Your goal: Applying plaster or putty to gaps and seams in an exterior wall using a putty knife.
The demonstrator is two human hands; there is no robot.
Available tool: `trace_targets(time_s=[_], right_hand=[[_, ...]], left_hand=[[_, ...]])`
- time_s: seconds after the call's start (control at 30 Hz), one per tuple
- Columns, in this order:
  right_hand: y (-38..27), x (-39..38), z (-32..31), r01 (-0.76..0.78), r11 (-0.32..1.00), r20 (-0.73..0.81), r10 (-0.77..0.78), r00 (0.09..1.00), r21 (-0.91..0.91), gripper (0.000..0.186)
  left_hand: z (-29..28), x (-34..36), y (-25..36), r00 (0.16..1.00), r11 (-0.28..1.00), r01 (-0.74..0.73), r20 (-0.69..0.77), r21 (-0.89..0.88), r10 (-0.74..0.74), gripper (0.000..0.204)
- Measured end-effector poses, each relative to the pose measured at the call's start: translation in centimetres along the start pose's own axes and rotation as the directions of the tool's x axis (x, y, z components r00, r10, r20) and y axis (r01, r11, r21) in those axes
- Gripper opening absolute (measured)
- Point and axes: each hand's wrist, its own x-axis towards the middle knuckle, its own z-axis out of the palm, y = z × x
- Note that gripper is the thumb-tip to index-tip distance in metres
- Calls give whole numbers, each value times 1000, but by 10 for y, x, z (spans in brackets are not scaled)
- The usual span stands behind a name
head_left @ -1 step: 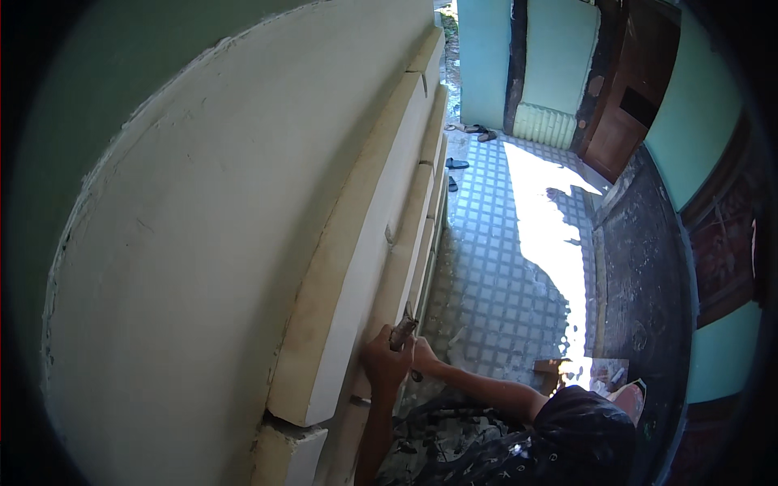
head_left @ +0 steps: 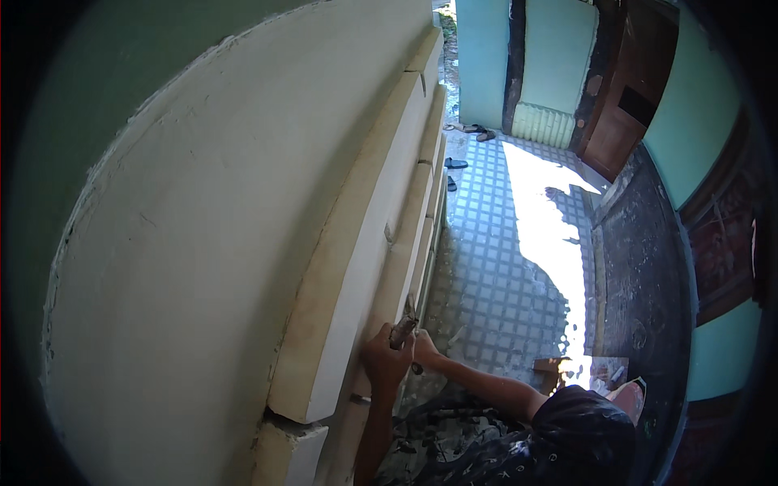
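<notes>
My left hand (head_left: 384,359) is closed around a stubby, stained grey-brown object (head_left: 403,330), held close against the pale stepped moulding (head_left: 409,243) of the wall. Just to its right, my right hand (head_left: 424,350) is closed on a slim hand tool. The dark rounded end (head_left: 417,368) of that tool's handle pokes out below the fingers. A thin, blade-like tip (head_left: 409,306) shows beyond both hands, beside the moulding's edge. Fingers cover most of both items, so their exact kinds cannot be made out.
A tall cream wall panel (head_left: 186,219) with a thick projecting ledge (head_left: 340,267) rises on my left. Below lies a patterned tile floor (head_left: 486,259) with sandals (head_left: 456,164). A small wooden stool (head_left: 559,364) stands at lower right, near a dark wall base (head_left: 640,300).
The slim tool has shifted slightly forward, its tip and handle end a little farther from me. Both hands keep their hold in nearly the same place.
</notes>
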Motion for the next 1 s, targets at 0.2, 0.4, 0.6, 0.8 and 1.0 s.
trace_targets(time_s=[0.2,0.4,0.6,0.8,1.0], right_hand=[[-19,-13,4,39,988,0,-40,999,-148,13],[-43,-97,40,-349,923,83,339,937,164,20],[-31,-71,44,-359,900,52,357,933,248,20],[-39,-128,74,-401,809,101,398,912,430,23],[-31,-169,97,-440,862,84,433,897,251,20]], left_hand=[[0,-1,4,999,1000,-24,34,2,24,24],[-1,2,11,1000,1000,-3,25,-12,3,23],[-4,10,9,995,999,51,89,12,-52,23],[-16,13,-6,939,987,-154,316,43,133,25],[-21,11,-15,913,978,-150,359,-145,193,20]])
